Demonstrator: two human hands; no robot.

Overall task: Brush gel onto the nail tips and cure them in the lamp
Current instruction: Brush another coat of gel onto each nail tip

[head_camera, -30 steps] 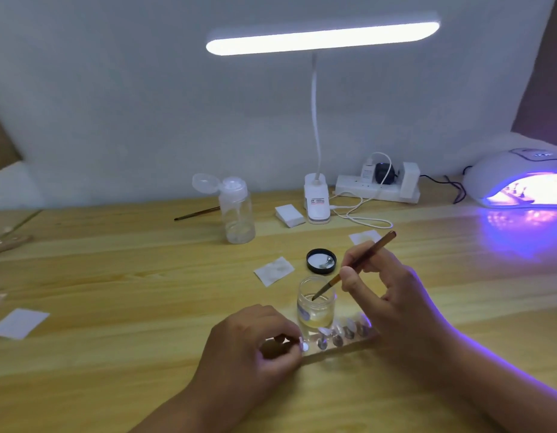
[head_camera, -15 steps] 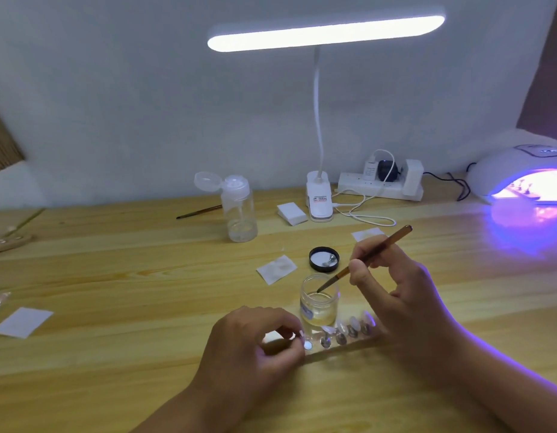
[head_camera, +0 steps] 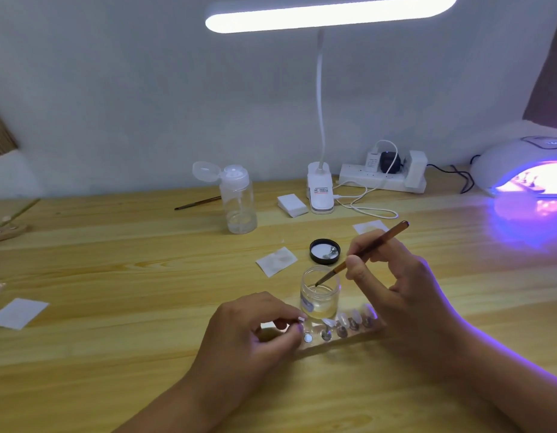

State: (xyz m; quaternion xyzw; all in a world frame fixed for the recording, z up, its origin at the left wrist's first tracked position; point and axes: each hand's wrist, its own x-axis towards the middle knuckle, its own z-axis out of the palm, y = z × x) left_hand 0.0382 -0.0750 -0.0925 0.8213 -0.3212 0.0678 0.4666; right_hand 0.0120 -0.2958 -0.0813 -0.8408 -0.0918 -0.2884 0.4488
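We are pinching the brush in our right hand, dipping its tip into the gel jar, while our left hand seems to be pinching the nail-tip holder just before the jar.

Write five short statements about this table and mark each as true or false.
1. The right hand holds a brush with its tip inside the open jar. True.
2. The black lid sits on the jar. False: the lid lies on the table behind the jar.
3. The nail lamp at the right edge glows violet. True.
4. The left hand lies flat, far from the nail tips. False: its fingers grip the left end of the holder that carries the nail tips.
5. The clear bottle has its flip cap closed. False: the cap stands open.
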